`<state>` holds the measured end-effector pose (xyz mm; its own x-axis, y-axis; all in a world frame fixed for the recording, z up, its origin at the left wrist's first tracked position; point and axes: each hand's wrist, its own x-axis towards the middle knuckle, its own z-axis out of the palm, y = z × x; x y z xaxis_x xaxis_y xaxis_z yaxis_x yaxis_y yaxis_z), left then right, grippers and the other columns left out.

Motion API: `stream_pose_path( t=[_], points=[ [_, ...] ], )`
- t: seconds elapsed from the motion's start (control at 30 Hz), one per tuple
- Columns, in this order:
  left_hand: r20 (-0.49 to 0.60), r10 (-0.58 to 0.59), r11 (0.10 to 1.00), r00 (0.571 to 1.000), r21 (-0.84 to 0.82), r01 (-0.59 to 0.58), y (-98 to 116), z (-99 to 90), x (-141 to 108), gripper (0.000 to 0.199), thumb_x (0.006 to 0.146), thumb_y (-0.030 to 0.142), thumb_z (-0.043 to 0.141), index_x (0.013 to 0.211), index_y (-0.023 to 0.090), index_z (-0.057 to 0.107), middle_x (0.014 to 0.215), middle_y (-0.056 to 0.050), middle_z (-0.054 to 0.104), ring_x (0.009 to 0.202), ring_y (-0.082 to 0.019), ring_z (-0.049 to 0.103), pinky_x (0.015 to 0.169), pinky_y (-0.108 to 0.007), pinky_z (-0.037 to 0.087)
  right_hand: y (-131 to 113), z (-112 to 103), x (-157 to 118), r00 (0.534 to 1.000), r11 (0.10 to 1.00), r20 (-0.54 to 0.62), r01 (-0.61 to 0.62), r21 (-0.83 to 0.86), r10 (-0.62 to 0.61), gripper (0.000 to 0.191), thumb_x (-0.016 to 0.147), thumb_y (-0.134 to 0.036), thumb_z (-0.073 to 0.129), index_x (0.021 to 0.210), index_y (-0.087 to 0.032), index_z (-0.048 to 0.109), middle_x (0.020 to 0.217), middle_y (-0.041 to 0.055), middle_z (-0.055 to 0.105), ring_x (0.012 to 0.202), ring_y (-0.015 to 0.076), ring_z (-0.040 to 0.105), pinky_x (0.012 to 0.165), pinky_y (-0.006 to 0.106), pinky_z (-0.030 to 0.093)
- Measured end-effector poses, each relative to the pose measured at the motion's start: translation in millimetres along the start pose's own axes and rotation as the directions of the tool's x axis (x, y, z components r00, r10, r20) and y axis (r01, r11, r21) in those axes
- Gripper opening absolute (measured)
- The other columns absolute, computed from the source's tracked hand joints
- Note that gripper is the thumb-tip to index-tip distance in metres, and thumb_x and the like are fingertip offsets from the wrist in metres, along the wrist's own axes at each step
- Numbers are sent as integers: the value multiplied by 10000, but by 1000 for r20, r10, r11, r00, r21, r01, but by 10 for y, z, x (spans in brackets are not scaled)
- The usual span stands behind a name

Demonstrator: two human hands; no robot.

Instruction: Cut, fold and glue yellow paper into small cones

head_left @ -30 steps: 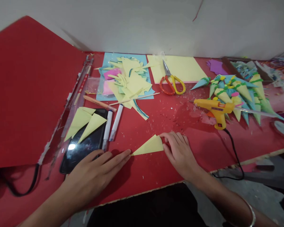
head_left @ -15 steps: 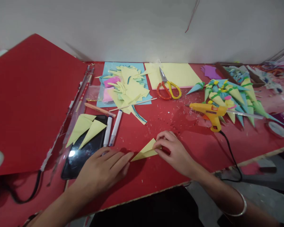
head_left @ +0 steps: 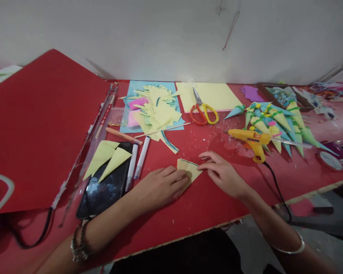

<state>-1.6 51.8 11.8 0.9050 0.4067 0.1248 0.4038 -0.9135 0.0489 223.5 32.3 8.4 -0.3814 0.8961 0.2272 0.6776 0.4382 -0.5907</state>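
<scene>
A fan-shaped piece of yellow paper [head_left: 189, 166] with a dark blue line along its curved edge lies on the red table top. My left hand [head_left: 167, 183] holds its lower left part down, fingers bent over it and hiding the lower tip. At the right corner of the paper, my right hand [head_left: 223, 174] has its fingers apart, with a fingertip at the edge. Left of my hands, yellow paper cones [head_left: 114, 163] rest across a black phone [head_left: 104, 198], beside two white markers [head_left: 142, 157].
Scissors [head_left: 203, 114] lie on a yellow sheet [head_left: 225, 95]. Paper scraps [head_left: 160, 110] cover a blue sheet. A yellow glue gun [head_left: 253, 141] with a black cord sits at right, before a pile of decorated paper cones [head_left: 280, 114]. A red board [head_left: 42, 133] stands at left.
The yellow paper has been turned and opened out flat, its curved edge now facing away. My left hand has moved right onto it. My right hand has loosened its pinch and shifted slightly right.
</scene>
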Motion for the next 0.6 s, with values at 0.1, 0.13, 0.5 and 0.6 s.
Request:
stream_pose_path(
  t=[0.1,0.13,0.5,0.6],
  points=[
    [16,-94,994,995,-47,95,4,3,-34,317,858,282,449,1165,216,497,1149,-9,587,920,-181,531,766,-305,417,77,-177,-166,996,998,-79,-32,-47,28,262,775,-55,388,820,-175,616,886,65,595,827,153,592,718,278,470],
    [27,-147,987,989,-56,148,10,2,-39,344,847,315,469,1174,212,493,1169,-19,576,940,-194,523,782,-319,417,95,-249,-231,994,996,-98,-57,-64,50,247,773,-64,392,806,-181,607,821,47,605,769,147,596,683,268,467],
    [-38,-381,920,924,-113,374,70,2,-36,411,770,422,567,1113,198,544,1082,-62,601,902,-235,516,759,-372,417,528,-520,-612,673,784,-708,-551,-287,214,392,723,-373,562,1052,-164,519,799,79,529,723,227,510,655,368,451],
    [-67,-369,923,927,-146,357,51,10,-58,369,776,393,567,1083,187,564,1047,-66,604,938,-234,505,801,-368,415,672,-474,-560,735,738,-664,-521,-428,134,519,709,-439,564,1114,-126,483,870,112,526,847,273,489,716,428,446]
  ],
)
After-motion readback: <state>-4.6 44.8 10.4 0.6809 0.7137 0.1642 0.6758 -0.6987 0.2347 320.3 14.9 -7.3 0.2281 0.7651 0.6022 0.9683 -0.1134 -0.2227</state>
